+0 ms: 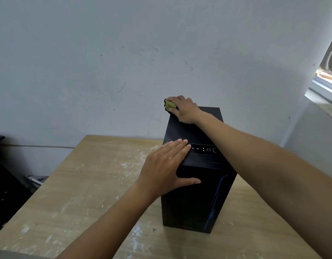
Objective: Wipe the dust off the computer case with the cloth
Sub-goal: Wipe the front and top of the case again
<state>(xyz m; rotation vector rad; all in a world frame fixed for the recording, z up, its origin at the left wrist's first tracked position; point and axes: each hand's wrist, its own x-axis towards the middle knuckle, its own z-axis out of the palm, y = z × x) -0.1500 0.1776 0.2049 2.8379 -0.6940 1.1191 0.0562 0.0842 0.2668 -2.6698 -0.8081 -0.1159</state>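
**Head view: the cloth is working the far corner of the case top**

The computer case (197, 184) is standing upright on the wooden surface (86, 174), toward five o'clock from the frame's centre. The right hand (183, 111) is curling round the bunched yellow-green cloth (169, 106) and pressing it onto the lid's eleven o'clock corner, with part of the cloth hanging past the edge. The left hand (167, 165) is lying flat with straight fingers at the lid's seven o'clock corner. Its thumb is stretching across the front panel, and it seems to be steadying the case while holding nothing.

Judging by this, the top panel is being wiped, and the sides and front look yet to come. The next move is likely calling for a stroke from twelve toward six o'clock along the lid, or across toward one o'clock, with the cloth staying flat on the panel.

The wall (105, 53) is sitting close behind the case at twelve o'clock, so room there is tight. The surface is lying open toward nine o'clock, streaked with pale dust. At three o'clock, the right forearm is crossing the lid and hiding the surface beyond it.
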